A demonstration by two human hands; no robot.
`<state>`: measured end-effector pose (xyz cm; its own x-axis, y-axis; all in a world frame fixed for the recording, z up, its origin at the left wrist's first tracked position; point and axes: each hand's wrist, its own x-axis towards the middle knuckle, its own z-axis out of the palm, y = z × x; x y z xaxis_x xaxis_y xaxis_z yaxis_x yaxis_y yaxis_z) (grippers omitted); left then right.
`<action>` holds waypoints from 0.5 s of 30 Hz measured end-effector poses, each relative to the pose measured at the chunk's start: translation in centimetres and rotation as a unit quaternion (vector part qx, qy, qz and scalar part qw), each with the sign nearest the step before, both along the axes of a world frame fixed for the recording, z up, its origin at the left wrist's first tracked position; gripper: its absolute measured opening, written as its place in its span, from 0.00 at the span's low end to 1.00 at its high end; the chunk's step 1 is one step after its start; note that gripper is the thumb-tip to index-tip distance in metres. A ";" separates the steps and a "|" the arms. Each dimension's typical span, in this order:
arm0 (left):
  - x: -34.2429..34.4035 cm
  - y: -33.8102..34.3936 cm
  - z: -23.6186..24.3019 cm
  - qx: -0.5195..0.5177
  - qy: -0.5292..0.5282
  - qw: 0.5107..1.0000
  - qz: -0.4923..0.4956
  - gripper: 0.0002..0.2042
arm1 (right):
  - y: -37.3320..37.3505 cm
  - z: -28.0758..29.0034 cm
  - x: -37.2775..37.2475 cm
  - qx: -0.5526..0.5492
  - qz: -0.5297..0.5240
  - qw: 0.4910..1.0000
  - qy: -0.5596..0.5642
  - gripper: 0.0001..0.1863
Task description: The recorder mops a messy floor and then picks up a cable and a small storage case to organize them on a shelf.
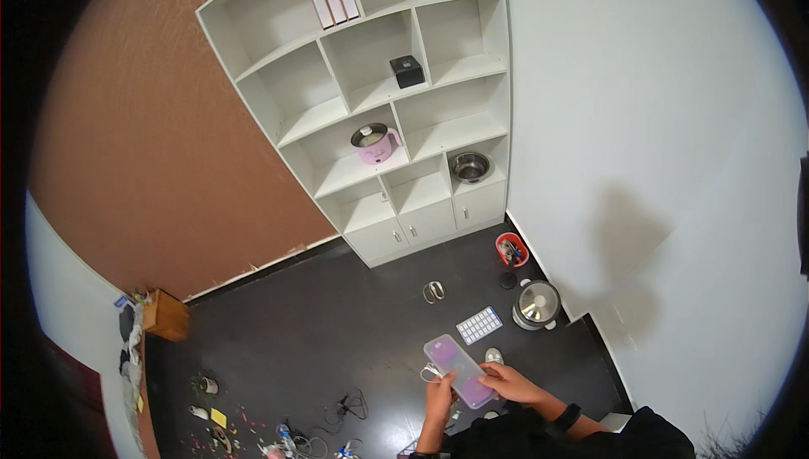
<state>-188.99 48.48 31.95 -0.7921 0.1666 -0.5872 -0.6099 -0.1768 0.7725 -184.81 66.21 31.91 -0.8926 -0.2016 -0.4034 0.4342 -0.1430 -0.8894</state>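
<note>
A long translucent plastic case (pixel 459 372) with purple, roundish shapes showing through it is held in front of my body, above the floor. My left hand (pixel 440 396) grips its left edge near the lower end. On the opposite side, the fingers of my right hand (pixel 508 383) are closed on the edge, with the thumb lying on top. A loop of white cable (pixel 429 371) shows beside the case near my left hand; whether it is held or lies on the floor, I cannot tell. Just beyond the case lies a white and blue gridded panel (pixel 479 325).
A white shelf unit (pixel 354 109) holds a pink electric pot (pixel 375 144), a metal bowl (pixel 470 168) and a black box (pixel 408 72). Along the right wall stand a large lidded cooker (pixel 537 304) and a red basket (pixel 511 249). Cables (pixel 346 407) and small scraps litter the lower-left floor.
</note>
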 end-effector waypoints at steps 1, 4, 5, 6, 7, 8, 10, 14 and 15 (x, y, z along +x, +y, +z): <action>-1.5 0.5 0.1 -0.011 -0.001 1.000 0.011 0.08 | 0.6 0.0 -1.6 -0.009 0.022 0.999 -0.045 0.22; -6.4 1.8 0.0 -0.022 -0.009 1.000 0.020 0.08 | 2.7 0.6 -6.8 -0.008 0.053 0.998 -0.028 0.23; -7.9 2.1 0.1 -0.019 -0.006 1.000 0.020 0.08 | 3.2 1.1 -8.4 -0.013 0.053 0.998 -0.028 0.23; -9.3 2.5 0.3 -0.020 -0.006 1.000 0.022 0.08 | 3.8 1.5 -9.9 -0.015 0.065 0.997 -0.033 0.23; -10.8 2.8 0.7 -0.029 0.003 0.999 0.011 0.08 | 4.3 1.7 -11.4 -0.018 0.078 0.996 -0.038 0.23; -12.1 3.0 0.9 -0.039 0.013 0.999 0.002 0.08 | 4.8 1.6 -13.0 -0.020 0.081 0.996 -0.038 0.23; -14.4 3.3 0.1 -0.034 0.019 0.999 0.025 0.08 | 5.5 1.3 -15.5 -0.020 0.131 0.990 -0.046 0.24; -18.3 3.6 0.8 -0.023 0.015 0.995 0.094 0.07 | 5.9 1.0 -20.0 -0.030 0.152 0.987 -0.036 0.26; -19.3 3.6 1.0 -0.019 0.015 0.995 0.099 0.07 | 5.7 0.8 -20.9 -0.061 0.156 0.984 -0.055 0.26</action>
<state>-208.30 52.11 32.95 -0.8247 -0.0170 -0.5653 -0.5422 -0.2608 0.7987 -205.71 71.92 32.71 -0.7313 -0.5130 -0.4494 0.5667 -0.0905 -0.8189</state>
